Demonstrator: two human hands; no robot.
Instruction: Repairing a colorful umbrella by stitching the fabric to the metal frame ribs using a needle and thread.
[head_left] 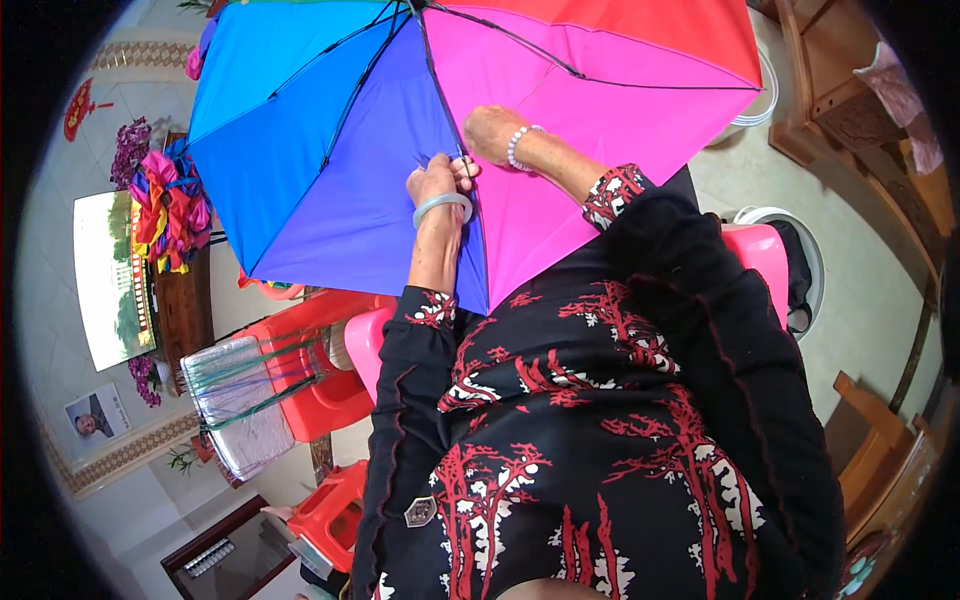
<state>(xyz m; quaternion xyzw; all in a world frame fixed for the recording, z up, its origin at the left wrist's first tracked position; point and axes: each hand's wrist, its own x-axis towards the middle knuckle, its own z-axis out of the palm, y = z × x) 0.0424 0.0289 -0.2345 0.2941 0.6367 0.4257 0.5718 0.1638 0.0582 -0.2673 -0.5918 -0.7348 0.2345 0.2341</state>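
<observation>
An opened multicoloured umbrella (pixel 560 130) lies spread across my lap, its inner side and black ribs (pixel 440 85) toward me. My left hand (pixel 436 182), with a pale bangle (pixel 443 206) at the wrist, is closed on an umbrella rib and the cloth along the seam between the purple and pink panels. Just beyond it to the right, my right hand (pixel 490 135) is curled closed above the pink panel. A beaded bracelet (pixel 519 147) circles that wrist. What its fingers hold, if anything, is hidden.
At left, a silvery wrapped block (pixel 235 405) with dark green and purple strands lies by red plastic stools (pixel 325 400). Bunched colourful cloth (pixel 172 205) hangs near a lit screen (pixel 102 280). At right are a white bucket (pixel 815 265) and wooden furniture (pixel 850 130).
</observation>
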